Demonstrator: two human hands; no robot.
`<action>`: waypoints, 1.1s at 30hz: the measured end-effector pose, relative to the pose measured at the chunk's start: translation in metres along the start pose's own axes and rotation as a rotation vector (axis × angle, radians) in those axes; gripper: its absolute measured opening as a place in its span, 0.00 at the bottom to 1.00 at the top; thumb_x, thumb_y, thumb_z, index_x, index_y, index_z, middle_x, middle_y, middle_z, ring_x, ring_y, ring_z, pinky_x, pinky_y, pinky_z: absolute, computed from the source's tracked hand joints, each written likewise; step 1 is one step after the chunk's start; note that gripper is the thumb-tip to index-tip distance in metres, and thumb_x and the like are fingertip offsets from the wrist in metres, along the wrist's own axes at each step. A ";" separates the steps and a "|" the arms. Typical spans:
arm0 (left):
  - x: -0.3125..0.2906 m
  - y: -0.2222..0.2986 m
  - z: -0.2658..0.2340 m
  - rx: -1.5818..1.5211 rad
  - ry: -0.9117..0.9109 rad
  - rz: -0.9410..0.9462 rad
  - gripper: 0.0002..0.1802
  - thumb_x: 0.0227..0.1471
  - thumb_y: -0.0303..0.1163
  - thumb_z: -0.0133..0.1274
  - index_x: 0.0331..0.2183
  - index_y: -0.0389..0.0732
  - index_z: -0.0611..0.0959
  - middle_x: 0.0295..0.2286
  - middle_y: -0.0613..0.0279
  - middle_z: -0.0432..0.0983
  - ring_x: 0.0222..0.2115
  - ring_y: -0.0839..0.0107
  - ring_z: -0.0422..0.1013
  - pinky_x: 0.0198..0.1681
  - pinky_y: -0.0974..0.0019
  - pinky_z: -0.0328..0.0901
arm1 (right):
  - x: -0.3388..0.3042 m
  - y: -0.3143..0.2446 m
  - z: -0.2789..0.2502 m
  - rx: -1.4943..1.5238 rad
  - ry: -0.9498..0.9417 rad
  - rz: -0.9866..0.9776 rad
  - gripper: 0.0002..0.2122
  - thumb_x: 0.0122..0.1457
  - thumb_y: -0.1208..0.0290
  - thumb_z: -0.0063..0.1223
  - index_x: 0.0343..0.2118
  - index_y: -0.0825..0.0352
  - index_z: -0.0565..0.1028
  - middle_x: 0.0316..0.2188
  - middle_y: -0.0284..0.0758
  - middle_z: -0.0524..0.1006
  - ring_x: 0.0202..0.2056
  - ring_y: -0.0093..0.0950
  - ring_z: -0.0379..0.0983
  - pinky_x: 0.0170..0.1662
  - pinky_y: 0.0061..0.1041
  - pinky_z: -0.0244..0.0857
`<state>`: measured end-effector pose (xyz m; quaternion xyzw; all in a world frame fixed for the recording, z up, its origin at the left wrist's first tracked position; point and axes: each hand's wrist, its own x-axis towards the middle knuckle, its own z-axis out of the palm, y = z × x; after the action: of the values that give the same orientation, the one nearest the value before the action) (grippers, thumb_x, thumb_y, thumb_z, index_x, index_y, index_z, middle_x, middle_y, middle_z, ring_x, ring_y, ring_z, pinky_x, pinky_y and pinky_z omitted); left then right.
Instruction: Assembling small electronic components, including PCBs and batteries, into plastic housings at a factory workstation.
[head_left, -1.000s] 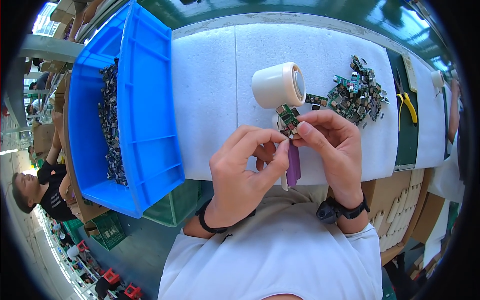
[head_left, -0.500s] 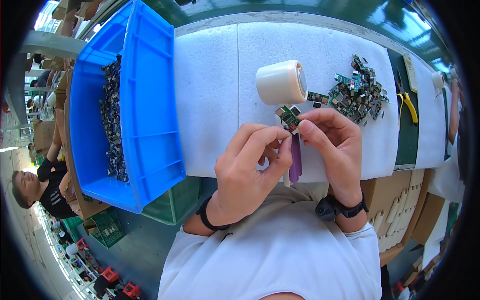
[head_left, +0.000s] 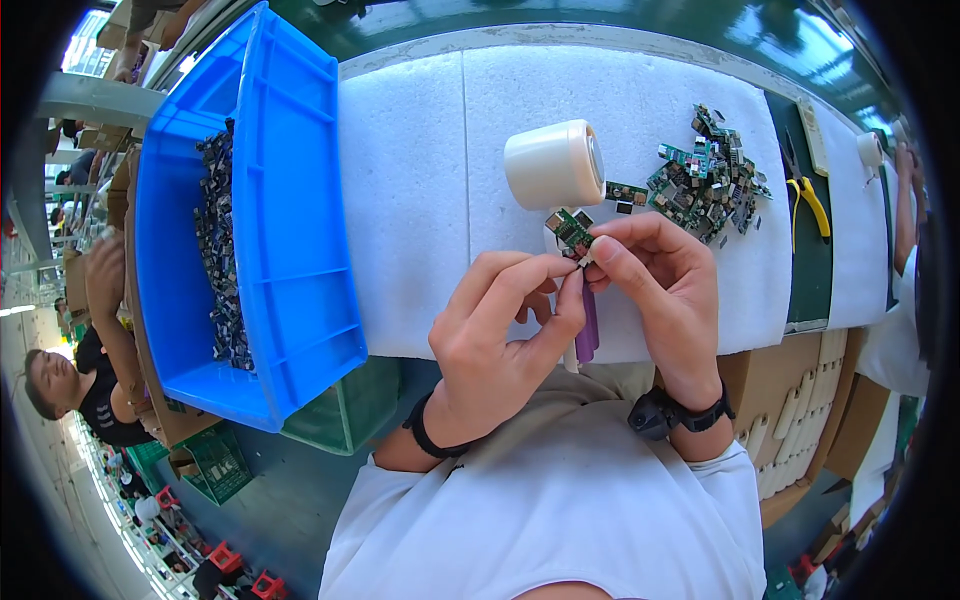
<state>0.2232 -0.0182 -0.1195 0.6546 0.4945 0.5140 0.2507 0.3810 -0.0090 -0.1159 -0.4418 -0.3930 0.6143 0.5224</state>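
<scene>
Between the thumb and fingers of my right hand [head_left: 665, 285] is a small green circuit board [head_left: 570, 232], held by its right edge. My left hand [head_left: 505, 315] is closed in a pinch right at the board's lower edge; whatever its fingertips grip is hidden. A small white piece shows between the two hands. Below the board, a purple strip-like thing [head_left: 588, 325] hangs between my hands, with a pale edge beside it; its upper end is covered by my fingers. A roll of clear tape [head_left: 550, 168] lies on its side just beyond the board.
A heap of circuit boards [head_left: 708, 180] lies right of the tape on the white foam sheet [head_left: 410, 200]. Further right are yellow-handled pliers [head_left: 814, 205]. At left stands a blue bin [head_left: 300, 230] of dark small parts. A cardboard box [head_left: 795, 420] holds pale pieces. A co-worker [head_left: 75, 385] is at far left.
My hands keep the same grip and have hardly moved, with the board tilted slightly. The whole view has shifted a little. The co-worker at far left has raised an arm.
</scene>
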 end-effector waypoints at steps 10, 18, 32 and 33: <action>-0.001 0.001 0.004 -0.013 0.012 -0.004 0.08 0.44 0.16 0.63 0.31 0.33 0.84 0.27 0.61 0.78 0.22 0.77 0.73 0.22 0.76 0.65 | -0.002 0.002 0.000 0.014 0.023 -0.017 0.08 0.60 0.76 0.59 0.41 0.73 0.77 0.34 0.35 0.80 0.36 0.18 0.77 0.41 0.18 0.72; -0.001 -0.003 0.007 -0.005 0.022 0.059 0.09 0.43 0.16 0.64 0.31 0.34 0.83 0.27 0.61 0.77 0.21 0.78 0.72 0.23 0.76 0.65 | -0.005 0.004 0.002 0.009 0.049 -0.025 0.08 0.61 0.76 0.58 0.40 0.73 0.76 0.34 0.35 0.80 0.36 0.18 0.77 0.41 0.18 0.72; 0.000 -0.004 0.010 0.034 0.038 0.111 0.10 0.43 0.15 0.64 0.32 0.35 0.84 0.26 0.61 0.77 0.21 0.78 0.70 0.22 0.75 0.65 | -0.004 0.003 0.002 0.021 0.042 -0.010 0.08 0.61 0.77 0.58 0.41 0.74 0.76 0.36 0.36 0.80 0.38 0.19 0.77 0.42 0.18 0.73; 0.000 -0.003 0.009 0.029 0.042 0.102 0.10 0.43 0.15 0.64 0.31 0.34 0.84 0.26 0.61 0.77 0.21 0.79 0.69 0.22 0.76 0.64 | -0.005 0.003 0.003 0.023 0.048 -0.013 0.08 0.61 0.77 0.58 0.41 0.74 0.76 0.36 0.36 0.80 0.38 0.19 0.77 0.42 0.18 0.73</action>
<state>0.2305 -0.0152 -0.1254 0.6716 0.4729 0.5327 0.2042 0.3776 -0.0146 -0.1168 -0.4477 -0.3764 0.6046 0.5407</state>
